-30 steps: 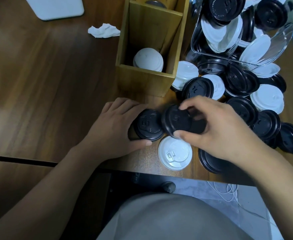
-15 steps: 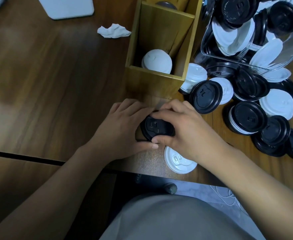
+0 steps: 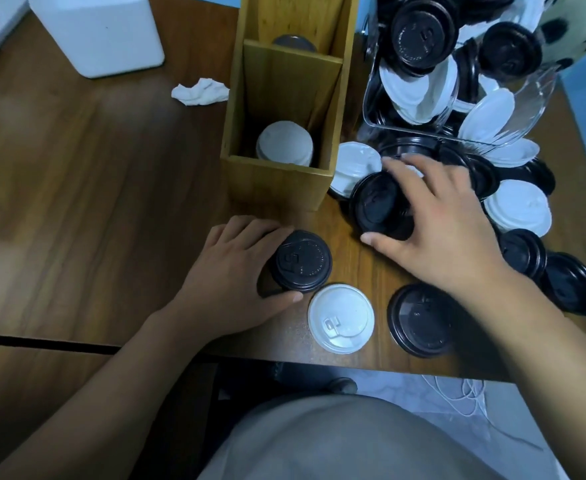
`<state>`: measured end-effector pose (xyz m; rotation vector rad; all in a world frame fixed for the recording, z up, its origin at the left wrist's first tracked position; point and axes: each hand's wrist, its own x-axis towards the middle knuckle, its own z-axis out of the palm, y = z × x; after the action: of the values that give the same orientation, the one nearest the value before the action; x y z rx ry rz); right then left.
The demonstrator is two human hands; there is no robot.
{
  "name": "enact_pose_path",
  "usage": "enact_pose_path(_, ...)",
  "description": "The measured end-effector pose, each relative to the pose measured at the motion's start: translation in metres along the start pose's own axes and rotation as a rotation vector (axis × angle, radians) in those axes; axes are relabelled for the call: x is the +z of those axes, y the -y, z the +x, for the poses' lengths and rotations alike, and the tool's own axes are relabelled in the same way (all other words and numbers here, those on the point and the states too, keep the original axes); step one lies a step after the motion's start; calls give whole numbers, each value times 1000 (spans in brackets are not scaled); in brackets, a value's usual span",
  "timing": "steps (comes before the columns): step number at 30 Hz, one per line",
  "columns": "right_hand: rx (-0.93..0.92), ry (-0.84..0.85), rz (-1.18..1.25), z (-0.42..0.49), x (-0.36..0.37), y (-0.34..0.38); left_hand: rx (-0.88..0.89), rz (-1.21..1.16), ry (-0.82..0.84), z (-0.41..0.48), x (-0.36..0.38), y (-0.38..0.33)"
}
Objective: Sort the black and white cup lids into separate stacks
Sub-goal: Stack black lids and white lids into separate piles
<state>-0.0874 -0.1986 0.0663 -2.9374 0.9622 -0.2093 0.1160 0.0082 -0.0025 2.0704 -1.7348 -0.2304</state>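
Observation:
My left hand (image 3: 231, 271) curls round a short stack of black lids (image 3: 302, 260) near the table's front edge. My right hand (image 3: 433, 220) lies over another black lid (image 3: 376, 204) beside the wooden box, thumb and fingers closing round its rim. A single white lid (image 3: 341, 318) and a black lid (image 3: 419, 322) lie flat by the front edge. A stack of white lids (image 3: 284, 143) stands in the wooden box's (image 3: 274, 183) near compartment. Several loose black and white lids (image 3: 516, 206) are scattered at the right.
A tipped clear container (image 3: 457, 81) at the back right spills black and white lids. A crumpled tissue (image 3: 199, 91) and a white box (image 3: 101, 32) sit at the back left. The table's front edge (image 3: 319, 360) runs just below the lids.
My right hand set its black lid on the stack under my left hand, then moved right and away to the black lid beside the box. My left hand stayed on the stack.

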Motion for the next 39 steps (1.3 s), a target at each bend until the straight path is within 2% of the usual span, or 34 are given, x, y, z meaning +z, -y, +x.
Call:
enact_pose_path(2,-2,55,-69,6,5,-1,4,-4,3,5,3,-6)
enact_pose_path(5,-47,-11,-7,6,8,0,12,-6,10,10,6,-11)
enact_pose_path(7,-22,-67,210,-4,6,-2,8,2,27,12,7,-11)
enact_pose_path(10,77,-31,608,-25,0,-4,1,16,37,12,7,-9)
enact_pose_path(14,170,36,822,-44,0,-12,-11,24,30,14,8,-11)
enact_pose_path(21,77,123,627,-58,5,-21,-19,48,23,14,8,-13)
enact_pose_path(26,163,60,564,-62,6,-20,-15,53,18,14,9,-12)
enact_pose_path(29,173,96,467,-64,7,-17,-13,49,16,14,9,-12)
enact_pose_path(33,71,111,295,-70,0,-15,-13,38,19,14,8,-12)
enact_pose_path(36,-31,79,346,-65,-6,-19,-11,40,25,14,8,-12)
enact_pose_path(39,-100,157,398,-47,-6,-24,-13,31,28,14,7,-12)
